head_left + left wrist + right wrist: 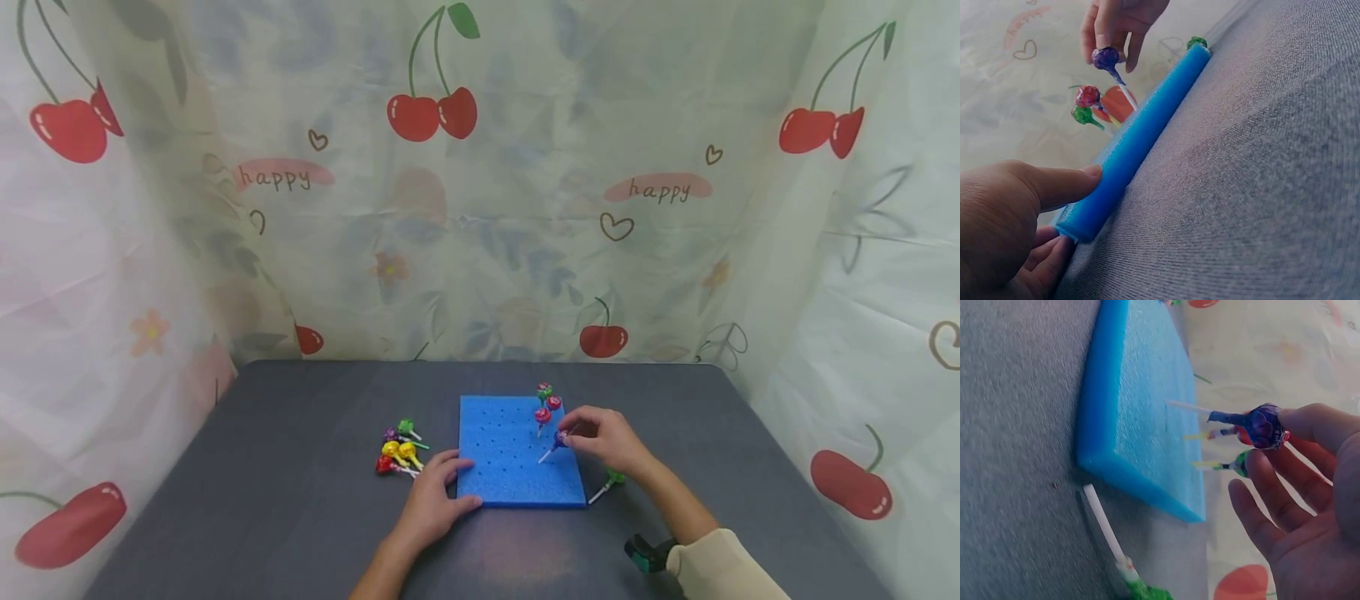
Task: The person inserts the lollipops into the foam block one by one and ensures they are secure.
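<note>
A blue foam board [517, 487] with rows of small holes lies on the table. My left hand [435, 496] holds its near left corner, thumb [1079, 182] along the front face and fingers at the left side. Over the board's right half, my right hand [609, 440] pinches a purple-wrapped lollipop [1265, 427] by its candy head. The white stick [1188, 407] slants down, its end meeting the board's top. Behind it, three lollipops stand upright in the board, among them a pink-red one [542, 414] and a green-and-red one [544, 389].
Left of the board lies a loose group of lollipops, with yellow ones [392, 449], a red one [383, 464] and a green one [406, 427]. Another green lollipop [1147, 590] lies beside the board's near right corner. A patterned curtain [465, 250] encloses the grey table [315, 400].
</note>
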A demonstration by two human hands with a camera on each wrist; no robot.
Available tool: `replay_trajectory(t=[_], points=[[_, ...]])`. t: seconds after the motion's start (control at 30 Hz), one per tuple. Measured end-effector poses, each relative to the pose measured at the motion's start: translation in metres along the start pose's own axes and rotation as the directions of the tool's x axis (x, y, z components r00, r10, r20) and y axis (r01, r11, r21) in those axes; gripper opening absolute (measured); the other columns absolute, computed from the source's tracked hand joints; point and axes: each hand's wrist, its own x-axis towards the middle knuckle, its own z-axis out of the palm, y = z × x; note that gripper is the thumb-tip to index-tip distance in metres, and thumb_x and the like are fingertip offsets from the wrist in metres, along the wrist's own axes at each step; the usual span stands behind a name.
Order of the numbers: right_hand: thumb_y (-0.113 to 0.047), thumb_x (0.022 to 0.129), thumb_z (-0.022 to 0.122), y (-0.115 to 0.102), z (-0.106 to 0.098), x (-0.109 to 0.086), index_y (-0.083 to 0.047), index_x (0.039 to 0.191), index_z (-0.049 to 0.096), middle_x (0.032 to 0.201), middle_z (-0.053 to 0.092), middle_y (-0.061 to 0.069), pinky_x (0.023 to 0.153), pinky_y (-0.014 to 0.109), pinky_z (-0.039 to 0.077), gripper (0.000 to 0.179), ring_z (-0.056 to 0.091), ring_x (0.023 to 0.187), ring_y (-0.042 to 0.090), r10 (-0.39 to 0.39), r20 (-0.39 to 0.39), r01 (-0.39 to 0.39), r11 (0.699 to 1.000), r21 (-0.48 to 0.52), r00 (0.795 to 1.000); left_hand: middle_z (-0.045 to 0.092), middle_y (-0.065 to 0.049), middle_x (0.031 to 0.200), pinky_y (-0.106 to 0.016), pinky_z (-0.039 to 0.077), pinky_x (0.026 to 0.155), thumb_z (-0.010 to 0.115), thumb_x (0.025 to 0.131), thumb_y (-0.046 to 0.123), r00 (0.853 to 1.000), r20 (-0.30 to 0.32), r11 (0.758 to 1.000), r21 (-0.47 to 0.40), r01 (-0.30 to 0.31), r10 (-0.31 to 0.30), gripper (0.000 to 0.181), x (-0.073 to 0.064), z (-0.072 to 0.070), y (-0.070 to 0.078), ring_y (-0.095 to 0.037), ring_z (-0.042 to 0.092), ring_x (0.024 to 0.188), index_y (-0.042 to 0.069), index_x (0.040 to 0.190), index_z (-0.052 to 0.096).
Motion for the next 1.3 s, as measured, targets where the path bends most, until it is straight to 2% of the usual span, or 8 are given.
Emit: replay_trajectory(t=[0.3,0.63,0.9,1.1,1.3], points=[[-0.014,0.09,0.071,-0.008,0.015,0.002,-0.007,0.105,0.068,0.099,0.067,0.003,0.078,0.024,0.053,0.016,0.064,0.091,0.021,-0.044,-0.057,0.045,0.999,0.028,0.997,0.047,-0.015,0.139,-0.05,0.045,0.097,0.081,0.081,0.027,1.0,0.001,1.0,0.002,-0.007,0.007,0.047,-0.001,0.0,0.002,-0.036,0.05,0.123,0.014,0.124,0.065],[-0.015,0.09,0.071,-0.006,0.024,0.008,-0.012,0.101,0.069,0.097,0.068,0.001,0.079,0.028,0.054,0.012,0.064,0.089,0.018,-0.061,-0.092,0.063,0.998,0.017,0.994,0.048,-0.015,0.138,-0.049,0.045,0.098,0.081,0.081,0.027,1.0,-0.003,1.0,0.005,-0.022,0.022,0.047,-0.001,-0.001,0.003,-0.035,0.049,0.124,0.014,0.123,0.065],[-0.012,0.089,0.072,-0.007,0.028,0.007,-0.01,0.102,0.069,0.101,0.068,0.005,0.081,0.034,0.054,0.014,0.064,0.09,0.022,-0.06,-0.107,0.062,0.998,0.021,0.993,0.047,-0.014,0.139,-0.05,0.045,0.098,0.08,0.081,0.029,1.0,0.002,1.0,0.007,-0.007,0.007,0.047,-0.001,0.0,0.003,-0.035,0.049,0.124,0.015,0.124,0.065],[-0.016,0.089,0.073,-0.004,0.028,0.009,-0.013,0.1,0.07,0.101,0.068,0.001,0.082,0.033,0.053,0.012,0.064,0.09,0.018,-0.059,-0.106,0.06,0.998,0.006,0.993,0.047,-0.014,0.139,-0.05,0.044,0.098,0.081,0.081,0.028,1.0,0.0,1.0,0.004,-0.004,0.004,0.047,-0.001,-0.001,0.003,-0.035,0.048,0.125,0.015,0.124,0.065],[-0.016,0.088,0.074,-0.004,0.028,0.008,-0.011,0.101,0.07,0.101,0.069,0.001,0.082,0.035,0.054,0.014,0.065,0.09,0.019,-0.063,-0.119,0.064,0.998,0.002,0.991,0.048,-0.015,0.139,-0.049,0.044,0.098,0.081,0.081,0.027,1.0,-0.004,1.0,0.004,-0.007,0.007,0.047,-0.001,-0.001,0.003,-0.035,0.049,0.124,0.014,0.124,0.065]])
